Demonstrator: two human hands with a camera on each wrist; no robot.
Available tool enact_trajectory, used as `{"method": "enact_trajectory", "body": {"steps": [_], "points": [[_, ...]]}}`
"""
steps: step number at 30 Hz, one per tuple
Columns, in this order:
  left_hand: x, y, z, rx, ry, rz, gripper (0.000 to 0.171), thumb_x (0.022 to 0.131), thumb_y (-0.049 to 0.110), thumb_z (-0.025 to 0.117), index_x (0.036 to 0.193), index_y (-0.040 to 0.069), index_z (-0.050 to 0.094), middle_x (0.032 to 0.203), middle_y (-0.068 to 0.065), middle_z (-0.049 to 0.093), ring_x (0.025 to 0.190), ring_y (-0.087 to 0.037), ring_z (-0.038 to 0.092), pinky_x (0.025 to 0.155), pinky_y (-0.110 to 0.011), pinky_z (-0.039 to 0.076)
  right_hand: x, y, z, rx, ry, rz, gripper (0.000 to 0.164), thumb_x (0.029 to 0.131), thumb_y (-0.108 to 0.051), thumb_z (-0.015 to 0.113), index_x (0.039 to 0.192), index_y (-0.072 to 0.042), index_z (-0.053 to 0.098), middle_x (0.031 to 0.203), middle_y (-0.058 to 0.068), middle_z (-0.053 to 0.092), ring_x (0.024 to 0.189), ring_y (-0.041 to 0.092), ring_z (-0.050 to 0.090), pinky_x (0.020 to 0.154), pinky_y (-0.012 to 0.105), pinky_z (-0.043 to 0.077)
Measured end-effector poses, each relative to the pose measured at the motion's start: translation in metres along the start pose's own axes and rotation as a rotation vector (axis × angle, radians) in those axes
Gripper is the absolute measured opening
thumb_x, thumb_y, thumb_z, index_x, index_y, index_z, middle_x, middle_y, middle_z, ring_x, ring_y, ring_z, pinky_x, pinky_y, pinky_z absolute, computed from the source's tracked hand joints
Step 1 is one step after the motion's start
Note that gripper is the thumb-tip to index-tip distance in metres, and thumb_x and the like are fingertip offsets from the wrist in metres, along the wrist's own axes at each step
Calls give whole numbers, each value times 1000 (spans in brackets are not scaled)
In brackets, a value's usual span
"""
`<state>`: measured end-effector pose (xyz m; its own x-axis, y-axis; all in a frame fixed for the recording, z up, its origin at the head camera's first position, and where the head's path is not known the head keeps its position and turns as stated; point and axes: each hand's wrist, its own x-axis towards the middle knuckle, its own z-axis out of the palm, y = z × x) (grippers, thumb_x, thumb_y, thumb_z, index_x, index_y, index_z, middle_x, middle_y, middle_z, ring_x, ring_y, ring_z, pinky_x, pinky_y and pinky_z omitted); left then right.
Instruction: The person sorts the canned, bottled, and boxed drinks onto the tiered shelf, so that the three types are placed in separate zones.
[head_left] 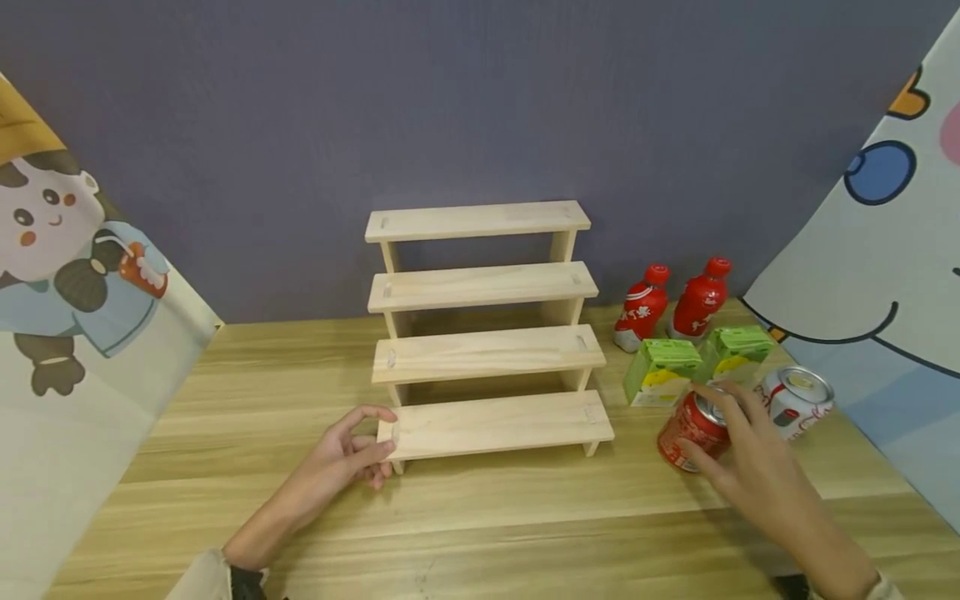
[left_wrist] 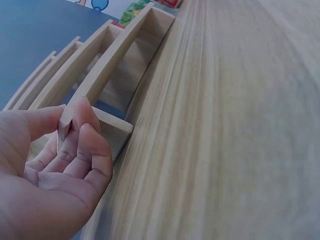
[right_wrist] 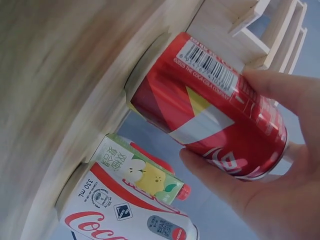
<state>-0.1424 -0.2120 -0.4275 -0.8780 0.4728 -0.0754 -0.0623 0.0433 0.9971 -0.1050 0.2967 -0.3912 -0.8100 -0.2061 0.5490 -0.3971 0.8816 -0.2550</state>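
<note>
red coca-cola can (head_left: 681, 435): at tabletop (head_left: 487, 533), right of four-tier wooden stand (head_left: 487, 353); right hand (head_left: 759, 467) clamped round its upper part. left hand (head_left: 341, 457): pinching lowest shelf (head_left: 495, 427), left end. handling advice: even, light squeeze; avoid knocking white coca-cola can (head_left: 792, 417).

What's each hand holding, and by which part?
The left hand pinches the pale wooden four-tier rack by the left end of its bottom shelf; the right hand grips the red metal can round its upper sides.
</note>
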Motion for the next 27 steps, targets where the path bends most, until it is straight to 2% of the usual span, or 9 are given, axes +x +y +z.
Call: {"method": "enact_trajectory", "body": {"steps": [4, 5, 8, 10, 12, 23, 25, 27], "points": [[2, -1, 0, -8, -2, 8, 45, 101, 16, 59, 139, 4, 38, 80, -8, 68, 67, -15, 63, 65, -29, 56, 0, 0, -2, 7, 21, 5, 85, 60, -5, 93, 135, -3, 54, 128, 25, 49, 102, 41, 56, 66, 61, 53], [2, -2, 0, -8, -1, 11, 45, 101, 16, 59, 139, 4, 38, 80, -8, 68, 67, -15, 63, 65, -29, 56, 1, 0, -2, 8, 27, 4, 84, 59, -6, 93, 134, -4, 55, 127, 23, 51, 102, 38, 57, 66, 56, 54], [3, -3, -1, -1, 6, 18, 45, 101, 16, 59, 139, 3, 38, 79, -8, 68, 67, -15, 64, 66, -29, 56, 2, -2, -1, 14, 37, -8, 83, 58, -7, 95, 132, -4, 57, 126, 17, 53, 101, 30, 57, 72, 27, 55], [3, -3, -1, 4, 11, 21, 45, 101, 16, 60, 139, 3, 39, 79, -8, 69, 68, -15, 64, 66, -29, 56, 3, -2, 0, 20, 48, -23, 82, 57, -8, 95, 130, -5, 59, 125, 15, 55, 101, 27, 58, 75, 9, 45], [3, -4, -1, 9, 12, 22, 46, 101, 16, 60, 139, 3, 39, 79, -7, 69, 68, -16, 64, 66, -30, 57, 3, -3, 1, 24, 54, -36, 83, 55, -7, 95, 130, -5, 59, 125, 15, 55, 101, 27, 59, 78, -1, 36], [2, -2, -1, 45, 32, 24, 43, 101, 15, 59, 137, 4, 41, 77, -7, 70, 75, -22, 69, 76, -37, 58, 4, -11, 1, 14, 49, -56, 91, 55, -6, 95, 137, -11, 57, 129, 14, 55, 104, 26, 59, 84, -1, 32], [1, -2, -1, 44, 33, 20, 43, 101, 16, 59, 138, 5, 41, 77, -7, 70, 75, -23, 69, 77, -38, 58, 5, -13, -1, 6, 39, -46, 91, 56, -7, 95, 138, -12, 57, 129, 15, 54, 103, 27, 59, 82, 4, 39], [1, -2, -1, 43, 32, 19, 43, 101, 16, 59, 138, 6, 41, 77, -6, 70, 76, -22, 69, 77, -38, 57, 5, -16, -2, -2, 31, -36, 91, 56, -8, 95, 138, -13, 57, 129, 15, 54, 102, 29, 60, 79, 17, 51]]}}
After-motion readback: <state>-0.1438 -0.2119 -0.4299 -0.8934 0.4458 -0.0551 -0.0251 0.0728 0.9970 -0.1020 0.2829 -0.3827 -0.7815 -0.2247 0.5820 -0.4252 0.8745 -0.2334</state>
